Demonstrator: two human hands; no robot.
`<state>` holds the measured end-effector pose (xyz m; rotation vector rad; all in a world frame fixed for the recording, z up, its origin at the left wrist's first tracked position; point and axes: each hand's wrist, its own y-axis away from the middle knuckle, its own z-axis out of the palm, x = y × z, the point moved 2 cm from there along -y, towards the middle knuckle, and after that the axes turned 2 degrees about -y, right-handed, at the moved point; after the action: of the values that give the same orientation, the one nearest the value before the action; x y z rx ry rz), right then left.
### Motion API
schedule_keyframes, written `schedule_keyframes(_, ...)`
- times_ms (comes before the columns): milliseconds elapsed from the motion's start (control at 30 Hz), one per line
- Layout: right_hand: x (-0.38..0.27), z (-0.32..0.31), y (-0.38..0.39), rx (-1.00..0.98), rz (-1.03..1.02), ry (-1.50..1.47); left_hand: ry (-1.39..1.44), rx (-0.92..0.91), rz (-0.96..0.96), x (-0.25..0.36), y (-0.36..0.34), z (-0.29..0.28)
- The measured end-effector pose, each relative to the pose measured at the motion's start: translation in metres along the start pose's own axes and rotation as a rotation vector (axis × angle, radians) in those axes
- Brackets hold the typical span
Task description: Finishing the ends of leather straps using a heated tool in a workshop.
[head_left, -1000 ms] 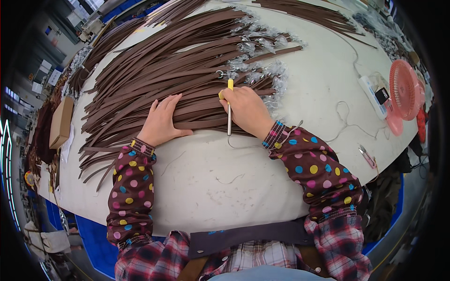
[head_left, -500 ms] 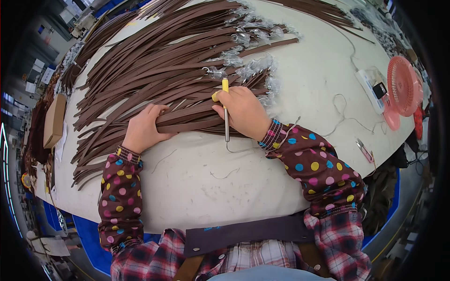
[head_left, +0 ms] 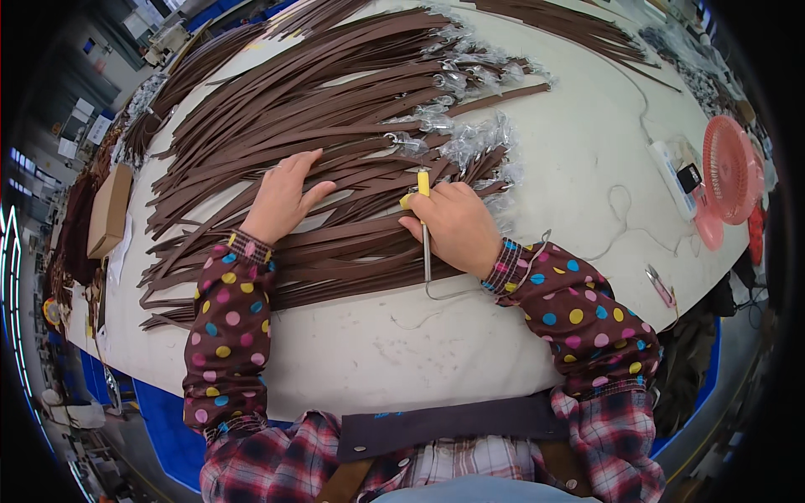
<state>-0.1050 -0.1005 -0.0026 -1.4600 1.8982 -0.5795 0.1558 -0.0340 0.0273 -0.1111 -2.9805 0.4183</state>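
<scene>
My right hand is closed round a corded pen-like tool with a yellow upper part and a thin metal shaft pointing toward me. A thin wire runs from the shaft's lower end past my right sleeve. Under and around both hands lie many brown flat straps, spread side by side across the table. Their right ends carry metal hooks in clear plastic wrap. Over the straps' middle is my left hand, open, thumb and fingers apart, holding nothing; whether it touches them I cannot tell.
On the pale table, a white power strip with a black plug stands at the right by a pink basket. Small snips lie near the right edge. A cardboard box is at the left. Loose wire crosses the right side.
My left hand has let go of the near straps and moved up and right, its fingers spreading. Those straps now lie flatter toward me. My right hand keeps the tool.
</scene>
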Motion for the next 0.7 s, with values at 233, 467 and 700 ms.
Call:
schedule_keyframes(233,0.000,0.001,0.005,-0.007,-0.018,0.065,-0.212,-0.142,-0.036,0.014,-0.025,0.028)
schedule_keyframes(467,-0.006,-0.010,0.015,-0.074,-0.026,0.052,0.107,-0.110,0.071,0.050,0.002,0.019)
schedule_keyframes(700,-0.005,-0.014,0.016,-0.041,-0.053,0.040,0.091,-0.165,0.090,0.030,0.012,0.002)
